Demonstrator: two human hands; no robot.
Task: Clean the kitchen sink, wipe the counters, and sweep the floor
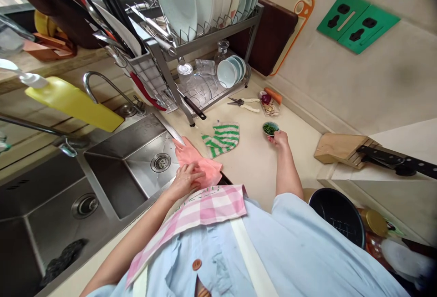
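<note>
In my right hand (280, 139) is a small bowl (264, 125), gripped by its near rim over the counter. Chopped green herbs (271, 128) lie in it. My left hand (186, 179) rests palm down, fingers loosely apart, on a pink rubber glove (210, 169) at the right edge of the sink. A green-and-white striped cloth (223, 139) lies on the counter between my two hands. Beyond the bowl sit a clear tray (272, 108) with a piece of red onion and pale slices, a carrot (273, 95) and white-handled scissors (244, 103).
A dish rack (218, 37) with plates, bowls and glasses stands at the back. To the left is a double steel sink (136, 160) with a yellow bottle (75, 103) behind it. A knife block (344, 150) and a black pot (336, 215) are at the right.
</note>
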